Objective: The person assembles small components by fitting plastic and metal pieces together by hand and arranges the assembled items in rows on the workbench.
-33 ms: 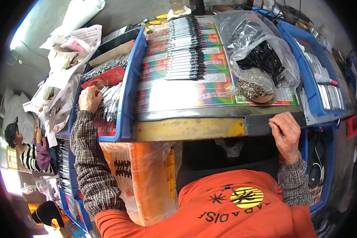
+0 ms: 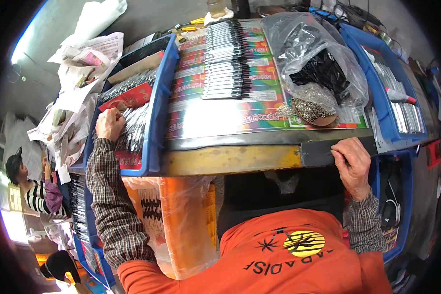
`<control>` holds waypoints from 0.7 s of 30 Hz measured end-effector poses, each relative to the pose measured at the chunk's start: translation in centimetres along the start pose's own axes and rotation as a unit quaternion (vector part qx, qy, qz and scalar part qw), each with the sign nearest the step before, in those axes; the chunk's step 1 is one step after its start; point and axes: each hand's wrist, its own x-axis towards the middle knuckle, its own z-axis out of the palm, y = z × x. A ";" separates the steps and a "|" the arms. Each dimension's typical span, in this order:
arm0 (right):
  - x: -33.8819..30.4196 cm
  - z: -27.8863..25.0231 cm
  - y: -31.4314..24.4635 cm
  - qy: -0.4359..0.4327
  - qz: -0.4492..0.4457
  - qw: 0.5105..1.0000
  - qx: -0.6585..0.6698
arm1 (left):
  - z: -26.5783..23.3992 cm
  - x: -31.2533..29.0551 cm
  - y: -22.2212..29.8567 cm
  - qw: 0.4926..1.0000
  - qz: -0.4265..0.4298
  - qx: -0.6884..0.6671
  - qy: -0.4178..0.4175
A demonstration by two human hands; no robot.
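My left hand (image 2: 110, 124) is in the near part of a blue bin (image 2: 154, 117), at its left side. Its fingers are curled down against a pile of slim pen-like sticks (image 2: 135, 125), silvery with dark parts; the fingertips are hidden. Just beyond the hand lies a red card (image 2: 127, 99), with more sticks behind it. My right hand (image 2: 353, 164) rests by the table's front edge on the right, loosely closed, with nothing showing in it. Between the hands, farther back, a long column of similar black-ended sticks (image 2: 224, 81) lies side by side on a colourful printed sheet (image 2: 191, 110).
A clear plastic bag (image 2: 294, 44) with black parts (image 2: 323, 73) and small metal pieces (image 2: 312, 111) stands right of the column. Another blue bin (image 2: 406, 85) of sticks is at the far right. Below the table edge sits an orange crate (image 2: 181, 215) lined with plastic. Other people are at left.
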 end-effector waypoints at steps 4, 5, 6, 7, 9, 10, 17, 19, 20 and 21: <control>-0.3 -0.8 0.6 0.005 -0.013 1.000 -0.010 | 1.3 0.4 -2.1 0.997 0.037 -0.068 0.023; -0.4 -1.2 0.7 0.005 -0.010 1.000 -0.010 | 0.9 0.3 -2.7 0.995 0.046 -0.083 0.028; -0.7 -1.5 0.9 0.003 -0.002 1.000 -0.019 | 0.9 0.5 -2.2 0.993 0.011 -0.117 -0.011; -0.7 -1.8 1.0 0.012 -0.007 1.000 -0.024 | 1.3 0.2 -3.9 0.995 0.032 -0.086 0.026; -1.0 -2.5 1.7 0.017 -0.008 0.999 -0.044 | 1.4 0.4 -4.3 0.993 0.012 -0.118 -0.016; -1.2 -2.9 2.1 0.015 -0.008 0.999 -0.047 | 1.3 0.1 -4.3 0.994 0.024 -0.109 0.001; -2.3 -7.6 6.0 0.051 0.050 0.982 -0.172 | 2.6 -0.7 -5.7 0.992 0.066 -0.042 0.098; -2.7 -9.7 7.3 0.068 0.085 0.978 -0.180 | 2.9 -0.6 -5.8 0.994 0.053 -0.034 0.092; -2.9 -10.4 7.8 0.084 0.120 0.973 -0.177 | 3.0 -0.3 -5.9 0.994 0.058 -0.027 0.093; -2.8 -10.6 8.2 0.105 0.123 0.973 -0.163 | 2.8 -0.5 -5.6 0.994 0.059 -0.026 0.093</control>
